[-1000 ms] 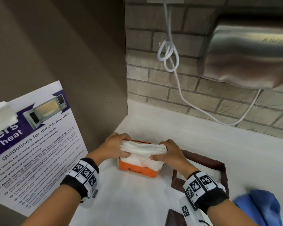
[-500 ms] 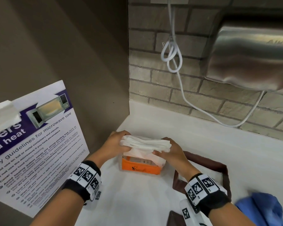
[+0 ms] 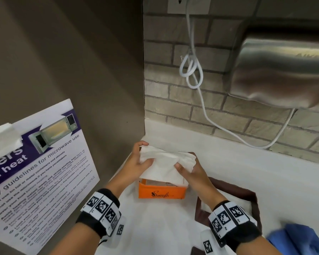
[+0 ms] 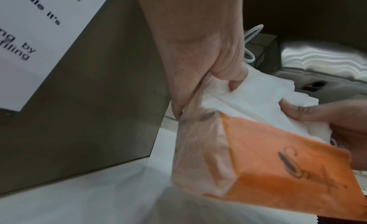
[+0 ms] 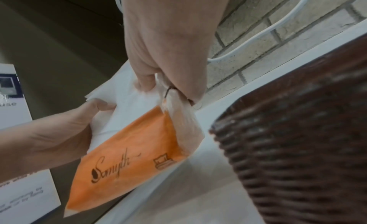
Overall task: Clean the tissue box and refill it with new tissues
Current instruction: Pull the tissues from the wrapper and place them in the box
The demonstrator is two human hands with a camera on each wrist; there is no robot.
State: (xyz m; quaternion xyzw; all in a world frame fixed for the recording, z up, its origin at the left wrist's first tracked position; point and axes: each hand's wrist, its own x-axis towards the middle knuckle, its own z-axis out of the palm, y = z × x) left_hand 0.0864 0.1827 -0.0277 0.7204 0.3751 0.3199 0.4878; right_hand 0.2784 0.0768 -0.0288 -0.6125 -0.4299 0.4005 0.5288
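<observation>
A stack of white tissues [image 3: 166, 161] is held above an orange plastic pack [image 3: 162, 192] printed "Somyth", and its lower end still hangs inside the pack's open top. My left hand [image 3: 145, 153] grips the stack's left end, thumb in front. My right hand [image 3: 186, 166] pinches the right end. In the left wrist view the tissues [image 4: 258, 105] rise out of the pack [image 4: 278, 156]. The right wrist view shows the pack [image 5: 129, 149] tilted, with its torn clear flap caught by my right hand [image 5: 164, 83]. The brown woven tissue box [image 3: 254, 203] stands just to the right.
A white counter [image 3: 155, 227] runs into a corner of brown wall and brick. A microwave poster [image 3: 35, 172] leans at the left. A steel hand dryer [image 3: 284, 70] and a looped white cable [image 3: 191, 70] hang above. A blue cloth [image 3: 298, 238] lies at the right.
Both hands have lifted the tissue stack up and away from the orange pack, so more of the pack's front and open top shows.
</observation>
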